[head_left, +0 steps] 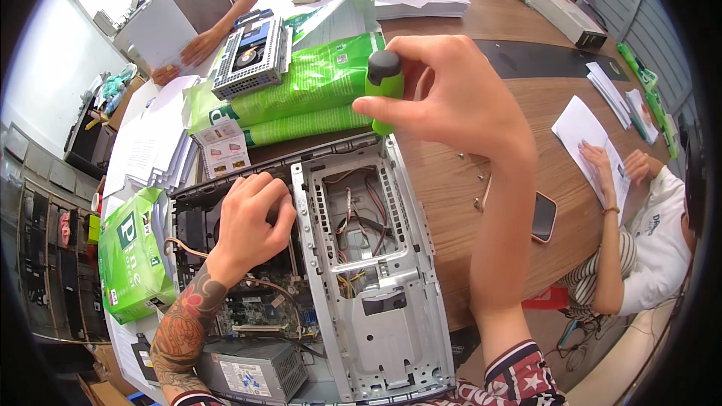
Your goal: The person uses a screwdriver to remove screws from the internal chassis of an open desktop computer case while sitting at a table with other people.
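My right hand point(451, 94) is raised over the far right corner of an opened desktop computer case point(410, 372). It grips a screwdriver point(385, 79) by its green and black handle; the shaft cannot be made out. My left hand point(252, 218) reaches into the left side of the case with its fingers curled down, and what they hold, if anything, is hidden. Below it in the case show a green circuit board point(256, 310), loose cables and a grey power supply unit point(256, 372). A metal drive bracket frame point(368, 256) spans the right side.
A metal drive cage with a fan point(252, 56) rests on green paper packs point(316, 79) behind the case. Another green pack point(135, 256) stands left. Loose screws point(477, 203) and a phone point(544, 216) lie right. People handle papers point(594, 143) around the table.
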